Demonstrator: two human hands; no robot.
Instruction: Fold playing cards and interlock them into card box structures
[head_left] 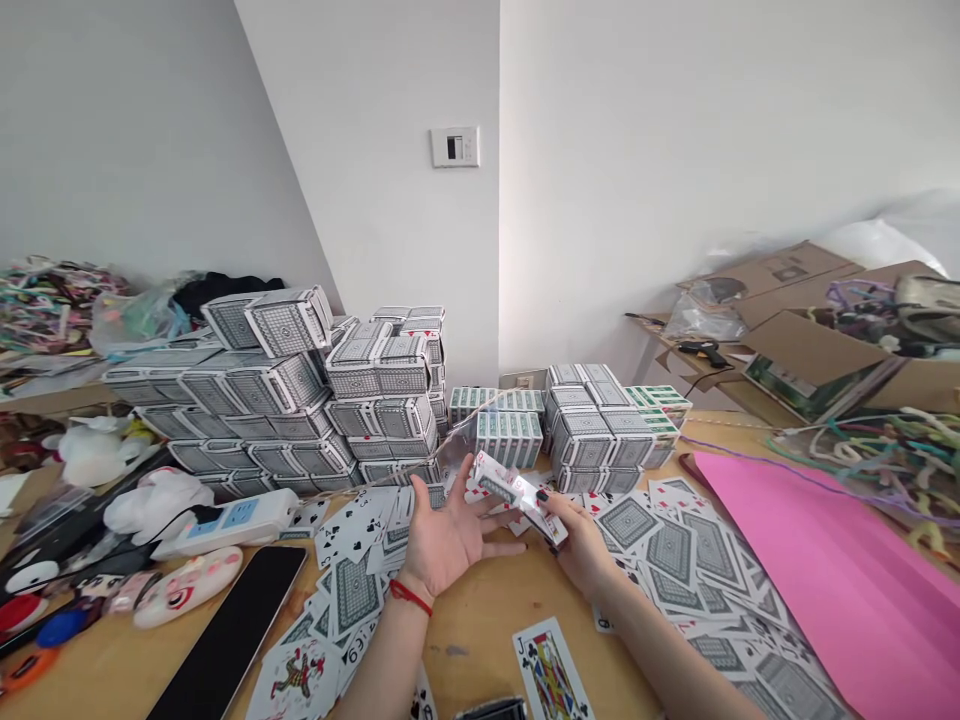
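My left hand (448,535) is held palm up with fingers spread over the wooden table (491,620), a red string round its wrist. My right hand (576,540) pinches a small card box (517,495) by its lower end, the box tilted up to the left above the left hand's fingertips. Loose playing cards (352,560) lie scattered face up and face down under and around both hands. A jack of clubs (550,668) lies face up near the front edge.
Stacks of grey-patterned card boxes (300,400) stand at the back left, more boxes (592,425) at the back centre. A pink sheet (832,570) lies on the right, a dark tablet (229,640) and toys on the left, cardboard boxes (810,350) at the far right.
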